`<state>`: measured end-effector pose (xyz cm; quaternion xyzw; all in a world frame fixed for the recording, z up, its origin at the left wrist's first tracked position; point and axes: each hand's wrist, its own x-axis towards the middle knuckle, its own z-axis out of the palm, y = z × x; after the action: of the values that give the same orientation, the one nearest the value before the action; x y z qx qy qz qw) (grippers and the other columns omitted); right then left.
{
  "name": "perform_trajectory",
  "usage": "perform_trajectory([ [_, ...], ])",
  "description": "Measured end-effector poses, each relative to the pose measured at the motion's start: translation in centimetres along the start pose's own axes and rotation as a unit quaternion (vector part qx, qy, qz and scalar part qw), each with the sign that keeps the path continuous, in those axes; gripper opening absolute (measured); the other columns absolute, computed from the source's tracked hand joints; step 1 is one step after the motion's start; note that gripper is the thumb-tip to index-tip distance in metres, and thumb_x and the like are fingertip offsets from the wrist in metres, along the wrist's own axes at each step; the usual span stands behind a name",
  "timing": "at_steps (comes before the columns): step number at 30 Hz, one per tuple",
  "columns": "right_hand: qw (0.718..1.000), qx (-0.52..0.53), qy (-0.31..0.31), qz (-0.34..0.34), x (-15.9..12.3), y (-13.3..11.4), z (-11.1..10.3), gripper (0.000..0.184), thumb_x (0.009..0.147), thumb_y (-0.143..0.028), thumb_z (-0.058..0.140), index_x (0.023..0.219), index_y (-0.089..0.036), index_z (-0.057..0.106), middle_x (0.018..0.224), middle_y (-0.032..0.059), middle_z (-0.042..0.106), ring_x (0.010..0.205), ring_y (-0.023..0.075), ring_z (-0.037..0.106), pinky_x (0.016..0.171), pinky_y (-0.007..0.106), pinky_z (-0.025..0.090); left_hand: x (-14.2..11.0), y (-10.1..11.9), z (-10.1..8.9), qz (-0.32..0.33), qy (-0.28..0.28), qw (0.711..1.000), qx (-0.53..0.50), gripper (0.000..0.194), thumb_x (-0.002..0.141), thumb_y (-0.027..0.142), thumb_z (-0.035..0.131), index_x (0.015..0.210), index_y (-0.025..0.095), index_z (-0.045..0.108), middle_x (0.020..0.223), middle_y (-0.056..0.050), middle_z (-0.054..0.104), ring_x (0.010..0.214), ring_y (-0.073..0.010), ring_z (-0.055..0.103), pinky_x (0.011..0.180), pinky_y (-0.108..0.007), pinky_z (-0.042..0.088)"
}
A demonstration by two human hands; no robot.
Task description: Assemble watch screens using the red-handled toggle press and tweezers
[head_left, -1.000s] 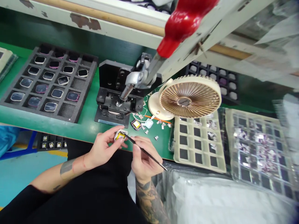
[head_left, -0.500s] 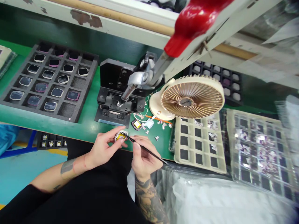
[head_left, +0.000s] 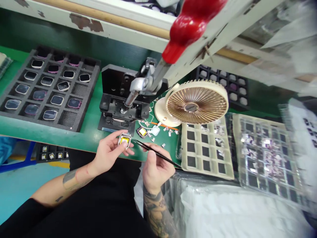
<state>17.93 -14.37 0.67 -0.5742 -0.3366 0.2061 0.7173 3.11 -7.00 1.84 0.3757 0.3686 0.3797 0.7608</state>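
Observation:
My left hand (head_left: 109, 148) grips a small watch case (head_left: 124, 140) between thumb and fingers at the bench's front edge. A yellow and white part shows inside the case, which faces up toward me. In my right hand (head_left: 157, 165) is a pair of black tweezers (head_left: 162, 157), held like a pen. Their tips point left and end just right of the case, apart from it. Beyond my hands, a second, dark-rimmed watch case (head_left: 142, 132) with a yellow inside lies on the green bench (head_left: 86, 135) among several small silvery pieces (head_left: 163, 145).
A hand press (head_left: 123, 109) with a red lever (head_left: 183, 36) stands behind my hands. Right of it is a cream fan (head_left: 196, 102). A grey foam tray (head_left: 85, 96) of watch cases lies left. Two compartment trays, one cream (head_left: 183, 145) and one clear-covered (head_left: 269, 158), sit right.
The tweezers have drawn away from the watch case to the right. My left hand has moved slightly left and turned the case, so more of its yellow inside shows. The whole view has shifted a little.

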Motion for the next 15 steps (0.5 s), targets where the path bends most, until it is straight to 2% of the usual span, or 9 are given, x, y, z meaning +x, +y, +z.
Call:
perform_trajectory([
  [3, 0.998, 0.017, -0.027, 0.057, -0.1, 0.7, 0.5, 0.009, 0.102, -0.026, 0.078, 0.111, -0.024, 0.079, 0.103, 0.0062, 0.083, 0.09, 0.0213, 0.082, 0.078, 0.036, 0.068, 0.3, -0.2, 0.1, -0.035, -0.014, 0.998, -0.056, 0.065, 0.096, 0.054, 0.085, 0.143, 0.013, 0.067, 0.101, -0.015, 0.087, 0.082, -0.0285, 0.087, 0.075, -0.036, 0.069],
  [5, 0.994, 0.054, -0.065, 0.072, 0.1, 0.6, 0.0, 0.005, 0.104, -0.028, 0.076, 0.108, -0.025, 0.078, 0.097, 0.0048, 0.082, 0.085, 0.0204, 0.08, 0.072, 0.034, 0.067, 0.5, -0.4, 0.0, -0.08, 0.0, 0.991, -0.103, 0.065, 0.098, 0.059, 0.081, 0.14, 0.012, 0.068, 0.102, -0.016, 0.086, 0.084, -0.0291, 0.087, 0.077, -0.037, 0.069],
  [7, 0.989, 0.093, -0.103, 0.049, 1.2, -0.4, -1.7, 0.005, 0.105, -0.031, 0.075, 0.106, -0.027, 0.077, 0.09, 0.0035, 0.079, 0.081, 0.0206, 0.077, 0.069, 0.035, 0.064, 0.8, -0.8, -0.4, -0.113, 0.032, 0.986, -0.115, 0.059, 0.097, 0.052, 0.083, 0.139, 0.013, 0.068, 0.103, -0.015, 0.086, 0.085, -0.0276, 0.086, 0.078, -0.036, 0.068],
  [9, 0.986, 0.1, -0.136, -0.002, 3.2, -2.2, -4.3, 0.005, 0.104, -0.032, 0.075, 0.106, -0.027, 0.075, 0.083, 0.0025, 0.076, 0.077, 0.021, 0.074, 0.07, 0.038, 0.063, 0.9, -1.1, -1.1, -0.107, 0.043, 0.99, -0.078, 0.056, 0.096, 0.043, 0.086, 0.139, 0.014, 0.066, 0.103, -0.014, 0.086, 0.085, -0.0256, 0.086, 0.078, -0.034, 0.067],
  [10, 0.985, 0.08, -0.149, -0.031, 4.5, -3.3, -5.6, 0.005, 0.104, -0.031, 0.075, 0.104, -0.026, 0.075, 0.081, 0.0022, 0.075, 0.075, 0.0211, 0.073, 0.071, 0.039, 0.062, 0.9, -1.2, -1.5, -0.089, 0.034, 0.994, -0.046, 0.055, 0.096, 0.043, 0.086, 0.139, 0.015, 0.066, 0.103, -0.013, 0.086, 0.084, -0.0252, 0.085, 0.077, -0.034, 0.067],
  [12, 0.979, -0.035, -0.188, -0.073, 7.7, -5.3, -7.3, 0.004, 0.102, -0.027, 0.076, 0.099, -0.024, 0.075, 0.081, 0.0028, 0.075, 0.075, 0.0213, 0.074, 0.073, 0.039, 0.061, 0.9, -1.5, -2.3, -0.041, 0.002, 0.999, 0.032, 0.052, 0.1, 0.046, 0.082, 0.139, 0.015, 0.066, 0.103, -0.013, 0.085, 0.083, -0.0248, 0.084, 0.077, -0.035, 0.066],
  [13, 0.967, -0.118, -0.208, -0.087, 9.4, -5.9, -7.5, 0.005, 0.101, -0.025, 0.076, 0.096, -0.023, 0.076, 0.082, 0.0031, 0.077, 0.076, 0.0208, 0.074, 0.073, 0.038, 0.061, 0.9, -1.6, -2.7, -0.02, -0.015, 0.997, 0.071, 0.051, 0.102, 0.046, 0.079, 0.14, 0.016, 0.066, 0.105, -0.012, 0.085, 0.085, -0.0248, 0.084, 0.079, -0.036, 0.066],
  [15, 0.93, -0.267, -0.224, -0.113, 13.0, -6.0, -5.9, 0.01, 0.099, -0.025, 0.078, 0.09, -0.023, 0.078, 0.088, 0.0029, 0.081, 0.078, 0.019, 0.076, 0.075, 0.035, 0.061, 1.0, -1.9, -3.3, 0.006, -0.042, 0.991, 0.127, 0.05, 0.105, 0.047, 0.075, 0.145, 0.018, 0.063, 0.108, -0.012, 0.085, 0.089, -0.0246, 0.083, 0.082, -0.037, 0.066],
])
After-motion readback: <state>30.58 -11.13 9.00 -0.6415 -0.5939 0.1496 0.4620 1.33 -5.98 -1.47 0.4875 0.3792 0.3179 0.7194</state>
